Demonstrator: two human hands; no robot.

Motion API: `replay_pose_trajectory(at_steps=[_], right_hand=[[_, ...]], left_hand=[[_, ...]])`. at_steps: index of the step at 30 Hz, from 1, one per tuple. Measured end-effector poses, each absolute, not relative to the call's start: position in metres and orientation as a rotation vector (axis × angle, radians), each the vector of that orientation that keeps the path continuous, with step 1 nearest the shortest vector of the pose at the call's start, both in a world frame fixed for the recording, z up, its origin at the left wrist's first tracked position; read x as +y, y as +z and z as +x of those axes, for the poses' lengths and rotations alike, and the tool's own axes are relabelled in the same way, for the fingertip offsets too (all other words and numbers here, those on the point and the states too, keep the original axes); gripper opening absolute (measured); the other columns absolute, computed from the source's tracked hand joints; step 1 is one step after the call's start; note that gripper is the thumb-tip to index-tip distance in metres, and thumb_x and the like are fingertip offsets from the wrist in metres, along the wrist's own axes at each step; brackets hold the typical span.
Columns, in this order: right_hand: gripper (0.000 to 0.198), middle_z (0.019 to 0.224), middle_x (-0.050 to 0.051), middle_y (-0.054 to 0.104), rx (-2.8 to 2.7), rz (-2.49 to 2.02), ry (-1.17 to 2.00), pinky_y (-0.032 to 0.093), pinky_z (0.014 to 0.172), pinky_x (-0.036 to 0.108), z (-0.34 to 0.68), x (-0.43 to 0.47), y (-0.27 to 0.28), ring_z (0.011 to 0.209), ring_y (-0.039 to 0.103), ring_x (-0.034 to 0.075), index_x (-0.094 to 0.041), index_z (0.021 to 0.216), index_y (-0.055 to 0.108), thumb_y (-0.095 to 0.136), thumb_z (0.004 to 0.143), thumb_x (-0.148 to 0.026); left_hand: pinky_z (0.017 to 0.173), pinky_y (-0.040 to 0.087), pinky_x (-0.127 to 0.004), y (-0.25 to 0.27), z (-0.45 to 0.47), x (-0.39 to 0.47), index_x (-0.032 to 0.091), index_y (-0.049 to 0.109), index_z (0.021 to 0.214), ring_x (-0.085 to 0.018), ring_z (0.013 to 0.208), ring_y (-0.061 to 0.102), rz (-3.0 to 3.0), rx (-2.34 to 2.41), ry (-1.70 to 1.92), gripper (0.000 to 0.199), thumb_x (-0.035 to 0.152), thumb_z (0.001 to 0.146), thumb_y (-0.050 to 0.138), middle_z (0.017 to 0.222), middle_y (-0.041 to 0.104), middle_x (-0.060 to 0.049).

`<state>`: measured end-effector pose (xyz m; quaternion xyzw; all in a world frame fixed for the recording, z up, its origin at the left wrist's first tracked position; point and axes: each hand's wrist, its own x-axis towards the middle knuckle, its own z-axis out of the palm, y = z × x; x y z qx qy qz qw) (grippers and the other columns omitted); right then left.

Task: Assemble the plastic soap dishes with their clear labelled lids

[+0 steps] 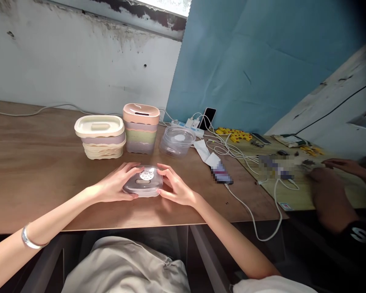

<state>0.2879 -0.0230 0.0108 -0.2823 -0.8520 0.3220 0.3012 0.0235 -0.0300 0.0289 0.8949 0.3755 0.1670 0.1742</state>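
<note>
1. The counter [49, 171] offers flat, steady support.
2. Left hand [117, 184] and right hand [177, 189] grip opposite ends of the clear-lidded container [144, 189], near the front edge; even pressure should suit.
3. Its round label [147, 174] faces up, best left unrubbed.

A white plaster wall [79, 65] rises behind the brown wooden table [33, 162], streaked with grime and marked by a small dark hole [144, 65]. Above it, a window [167, 5] glares white at the top of the view, over a ledge [161, 20] of flaking dark brown paint. A lightly creased blue cloth sheet [247, 61] hangs to the right. Past the sheet runs a scuffed pale wall [317, 93]. Table 2 [301, 197], of yellower wood, stands just beside the brown table's right end. Below, a grey support bar [212, 260] sits in shadow.
</note>
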Motion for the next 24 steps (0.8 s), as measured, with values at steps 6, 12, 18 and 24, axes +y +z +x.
replay_pose_trajectory(at_steps=[6,12,18,24], right_hand=[[0.046,0.137,0.018,0.033,-2.310,-0.765,0.755,0.046,0.100,0.045,0.286,-0.025,0.008,0.132,0.038,0.028,-0.023,0.117,0.035,0.062,0.081,-0.025],[0.048,0.136,0.017,0.035,-2.292,-0.774,0.759,0.043,0.102,0.046,0.282,-0.027,0.003,0.131,0.039,0.027,-0.024,0.116,0.034,0.064,0.079,-0.026],[0.040,0.132,0.010,0.049,-2.368,-0.923,0.586,0.045,0.099,0.038,0.301,-0.015,0.020,0.120,0.052,0.021,-0.024,0.119,0.043,0.060,0.084,-0.035],[0.033,0.122,0.019,0.054,-1.939,-1.814,0.047,0.039,0.098,0.052,0.387,0.056,0.053,0.114,0.052,0.032,-0.012,0.119,0.050,0.051,0.087,-0.023]], left_hand=[[0.103,0.036,-0.045,0.027,0.022,-0.034,0.027,0.033,0.137,-0.031,0.128,0.037,2.582,1.143,0.474,0.061,0.043,0.083,0.056,0.145,0.030,-0.011],[0.100,0.039,-0.043,0.026,0.024,-0.035,0.025,0.037,0.135,-0.031,0.124,0.041,2.612,1.136,0.516,0.058,0.041,0.082,0.055,0.140,0.037,-0.011],[0.095,0.041,-0.043,0.036,0.026,-0.035,0.024,0.038,0.133,-0.031,0.119,0.046,2.636,1.217,0.356,0.058,0.049,0.082,0.053,0.137,0.040,-0.012],[0.091,0.042,-0.042,0.037,0.029,-0.035,0.022,0.040,0.130,-0.031,0.115,0.047,2.671,1.241,0.334,0.056,0.046,0.081,0.052,0.134,0.042,-0.013]])
